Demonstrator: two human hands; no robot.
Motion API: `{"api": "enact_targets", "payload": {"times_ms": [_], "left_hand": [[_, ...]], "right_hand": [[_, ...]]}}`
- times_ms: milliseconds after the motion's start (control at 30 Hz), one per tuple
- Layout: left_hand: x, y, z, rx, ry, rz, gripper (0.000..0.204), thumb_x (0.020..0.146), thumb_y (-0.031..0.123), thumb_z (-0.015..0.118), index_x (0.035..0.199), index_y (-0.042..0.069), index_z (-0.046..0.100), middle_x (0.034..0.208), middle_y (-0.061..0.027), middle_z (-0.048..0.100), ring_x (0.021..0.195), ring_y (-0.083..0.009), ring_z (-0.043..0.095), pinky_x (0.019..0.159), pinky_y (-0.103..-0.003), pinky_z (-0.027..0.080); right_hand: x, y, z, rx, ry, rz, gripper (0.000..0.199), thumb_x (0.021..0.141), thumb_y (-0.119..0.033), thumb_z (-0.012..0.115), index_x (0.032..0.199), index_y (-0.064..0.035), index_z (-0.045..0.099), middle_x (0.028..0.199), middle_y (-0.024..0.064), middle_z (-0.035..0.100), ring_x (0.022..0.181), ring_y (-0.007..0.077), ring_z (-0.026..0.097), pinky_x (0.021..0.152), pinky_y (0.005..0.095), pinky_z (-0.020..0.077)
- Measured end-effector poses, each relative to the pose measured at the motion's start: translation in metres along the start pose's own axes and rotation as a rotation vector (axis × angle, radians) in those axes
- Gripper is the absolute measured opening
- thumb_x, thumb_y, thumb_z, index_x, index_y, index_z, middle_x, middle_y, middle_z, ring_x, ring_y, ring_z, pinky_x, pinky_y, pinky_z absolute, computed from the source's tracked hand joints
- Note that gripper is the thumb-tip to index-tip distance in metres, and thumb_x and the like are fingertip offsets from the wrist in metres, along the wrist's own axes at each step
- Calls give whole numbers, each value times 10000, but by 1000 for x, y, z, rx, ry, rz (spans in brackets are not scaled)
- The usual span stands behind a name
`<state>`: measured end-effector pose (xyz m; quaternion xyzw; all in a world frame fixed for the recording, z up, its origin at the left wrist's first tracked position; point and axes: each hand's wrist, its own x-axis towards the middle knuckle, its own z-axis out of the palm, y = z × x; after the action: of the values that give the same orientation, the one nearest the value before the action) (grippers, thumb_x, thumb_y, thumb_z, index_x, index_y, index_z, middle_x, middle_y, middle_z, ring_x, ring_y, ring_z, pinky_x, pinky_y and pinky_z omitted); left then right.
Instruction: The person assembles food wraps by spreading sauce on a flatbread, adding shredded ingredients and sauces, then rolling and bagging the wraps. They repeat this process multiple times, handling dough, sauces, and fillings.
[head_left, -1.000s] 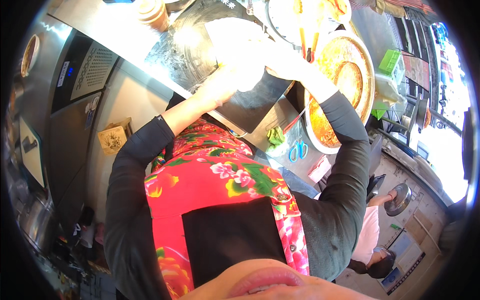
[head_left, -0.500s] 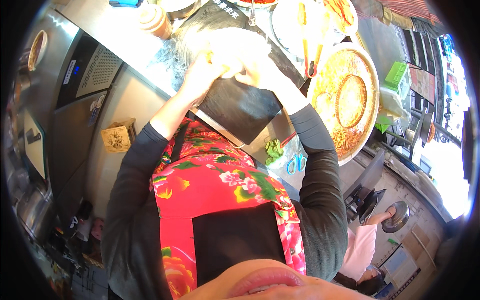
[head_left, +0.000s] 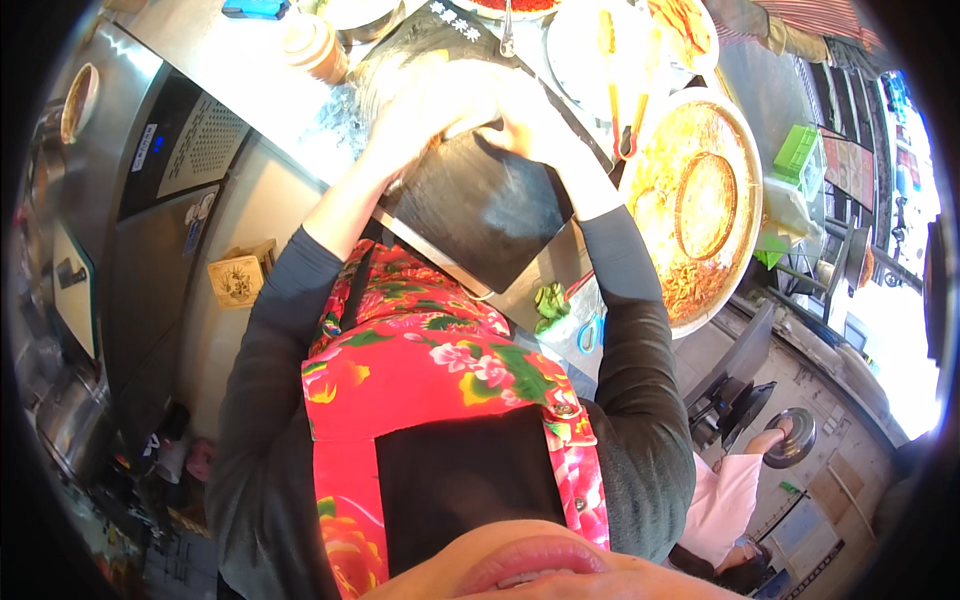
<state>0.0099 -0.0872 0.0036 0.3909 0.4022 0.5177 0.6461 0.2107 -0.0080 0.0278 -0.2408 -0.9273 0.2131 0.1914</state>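
White, glare-blurred, perhaps doughy mass [head_left: 465,88], upper centre, might slip if your left hand [head_left: 412,118] or right hand [head_left: 532,128] loosens; glare hides whether either grips it.

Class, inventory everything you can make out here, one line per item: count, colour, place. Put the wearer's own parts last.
Board: one, dark, below the hands
Large pan: one, pale-rimmed with orange-red food, right of the board
Tongs: one pair, orange-red, left of the pan's top
Spoon: one, silver, top centre
Container: one, brownish, upper left
Scissors: one pair, blue-handled, near the right forearm
Crumpled item: one, green, beside the scissors
Box: one, tan, left
Basket: one, green, upper right
Co-worker: one, pink-sleeved, lower right
Apron: one, red floral, centre
Hands: two, glare-washed, top centre

Blurred or overexposed things are omitted.
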Motion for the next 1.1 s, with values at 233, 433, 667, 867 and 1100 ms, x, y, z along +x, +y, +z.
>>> {"api": "enact_targets", "payload": {"times_ms": [233, 433, 667, 867, 1100], "left_hand": [[26, 6, 0, -271, -26, -46, 470, 923, 88, 650, 1340, -29, 470, 1273, -135, 587, 1129, -207, 601, 937, -303, 513], [58, 11, -17, -107, -104, -86, 374, 904, 80, 665, 1242, -28, 545, 1169, -119, 636, 1095, -184, 621, 947, -294, 516], [13, 35, -24, -143, -288, -338, 525, 888, 152, 705, 1361, 29, 514, 1323, -92, 577, 1209, -177, 548, 1044, -308, 436], [-28, 38, -18, -24, -227, -348, 685, 822, 205, 776, 1414, 47, 469, 1388, -128, 519, 1289, -261, 485, 1093, -391, 388], [16, 26, -12, 1007, -435, 338, 723, 798, 229, 773, 1434, 114, 449, 1459, -229, 423, 1365, -385, 401, 1097, -420, 380]], "right_hand": [[1, 29, 13, 336, 41, 91, 588, 729, -72, 691, 1294, -9, 541, 1283, 184, 577, 1134, 308, 566, 937, 358, 497], [3, 40, 11, 442, -55, 160, 454, 807, -91, 672, 1242, 19, 603, 1268, 172, 607, 1144, 284, 568, 981, 370, 463], [-20, -40, 28, 396, 239, 233, 381, 690, -8, 612, 1069, 2, 642, 1061, 216, 656, 946, 384, 632, 868, 393, 516], [-39, -91, 59, -102, 271, 567, 364, 652, -162, 739, 1010, -107, 705, 989, 117, 694, 872, 298, 667, 796, 392, 558], [-29, -68, 27, -112, 176, 561, 308, 790, -253, 671, 1077, -155, 723, 1055, 126, 696, 890, 313, 668, 851, 369, 537]]}}
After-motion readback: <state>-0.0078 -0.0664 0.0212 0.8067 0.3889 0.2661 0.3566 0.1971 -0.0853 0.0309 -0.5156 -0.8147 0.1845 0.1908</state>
